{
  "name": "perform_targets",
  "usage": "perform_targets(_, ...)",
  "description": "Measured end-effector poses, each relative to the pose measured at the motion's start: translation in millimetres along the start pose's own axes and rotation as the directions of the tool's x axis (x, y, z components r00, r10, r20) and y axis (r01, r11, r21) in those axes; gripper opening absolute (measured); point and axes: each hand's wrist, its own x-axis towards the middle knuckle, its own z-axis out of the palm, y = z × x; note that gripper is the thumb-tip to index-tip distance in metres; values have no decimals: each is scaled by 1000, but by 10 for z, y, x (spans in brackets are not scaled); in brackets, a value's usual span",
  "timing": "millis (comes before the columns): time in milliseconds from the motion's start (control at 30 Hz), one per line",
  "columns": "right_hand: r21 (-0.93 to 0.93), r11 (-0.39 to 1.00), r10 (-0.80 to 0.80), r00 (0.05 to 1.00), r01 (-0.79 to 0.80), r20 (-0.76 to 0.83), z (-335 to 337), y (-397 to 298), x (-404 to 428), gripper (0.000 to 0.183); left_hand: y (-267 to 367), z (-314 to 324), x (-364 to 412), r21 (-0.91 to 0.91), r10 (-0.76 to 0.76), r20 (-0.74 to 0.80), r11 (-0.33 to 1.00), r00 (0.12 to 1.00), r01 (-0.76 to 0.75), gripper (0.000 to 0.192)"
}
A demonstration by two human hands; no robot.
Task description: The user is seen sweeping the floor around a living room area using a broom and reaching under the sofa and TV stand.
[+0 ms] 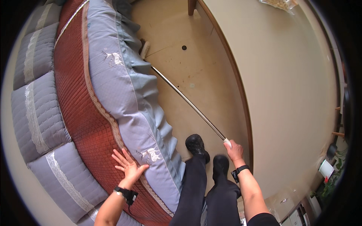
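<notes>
My right hand [234, 151] grips the white end of a broom's long metal handle [188, 101]. From there the handle slants away across the tiled floor [209, 76]. The broom head [145, 49], pale on top, lies at the sofa's skirt and is partly hidden by the blue-grey fabric. My left hand [130, 168] is held over the sofa's edge with its fingers spread and nothing in it. Beneath it are the red-brown woven seat mat [73, 96] and the blue-grey sofa cover [107, 76]. Whether the hand touches them I cannot tell.
Quilted grey cushions [42, 113] line the sofa back. To the right stands a large pale table [277, 84] with a brown edge, a plastic bag of food [280, 4] on it. A small black round object [184, 47] and crumbs lie on the floor near my black shoes [195, 144].
</notes>
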Motion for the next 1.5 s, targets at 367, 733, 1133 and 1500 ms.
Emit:
perform_targets(367,36,899,-438,899,437,11,1022,-1347,2485,38,-152,-54,-49,-16,76,66,997,995,-75,141)
perform_targets(733,5,833,-551,826,554,119,1491,-3888,3772,38,76,-142,84,-75,123,194,991,973,-110,139)
perform_targets(1133,-80,870,-472,868,487,151,967,-3717,3874,42,-61,-155,73,-70,135,134,990,982,-126,138)
perform_targets(1500,-124,968,-205,973,218,108,247,-2617,3194,44,-182,-98,-69,31,104,76,994,992,-107,138)
